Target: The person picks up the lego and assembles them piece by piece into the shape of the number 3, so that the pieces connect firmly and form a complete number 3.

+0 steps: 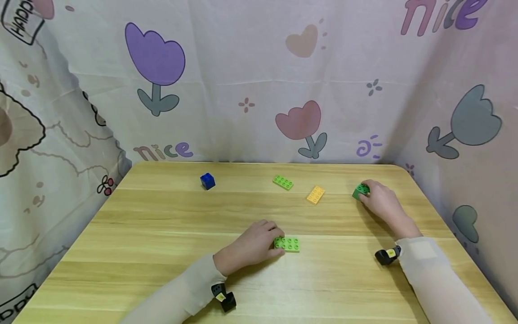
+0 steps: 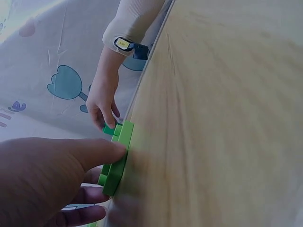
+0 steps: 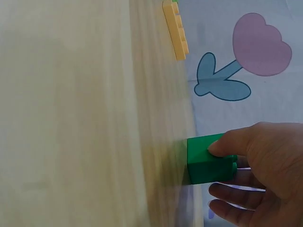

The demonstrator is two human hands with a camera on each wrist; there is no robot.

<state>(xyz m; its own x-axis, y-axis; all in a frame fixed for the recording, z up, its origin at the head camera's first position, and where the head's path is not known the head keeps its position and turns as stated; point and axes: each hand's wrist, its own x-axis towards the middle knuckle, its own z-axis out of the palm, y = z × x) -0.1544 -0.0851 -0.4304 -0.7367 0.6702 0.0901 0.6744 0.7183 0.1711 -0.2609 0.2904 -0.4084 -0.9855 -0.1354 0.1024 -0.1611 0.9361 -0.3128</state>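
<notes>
Near the middle of the table my left hand [image 1: 255,245] pinches a flat light green brick [image 1: 289,244] by its left end, thumb on the near side and fingers on the far side. The left wrist view shows the thumb pressed on that light green brick [image 2: 118,158]. At the far right my right hand [image 1: 382,201] grips a taller dark green brick [image 1: 359,192] on the table. Up close in the right wrist view, the thumb lies on one face of the dark green block [image 3: 208,161], with the fingers on its other side.
Toward the table's back lie a blue block [image 1: 207,181], a second flat light green brick [image 1: 283,182] and a flat yellow brick [image 1: 315,195]. Behind the wooden table [image 1: 162,252] hangs a printed curtain [image 1: 226,58], which also lines both sides.
</notes>
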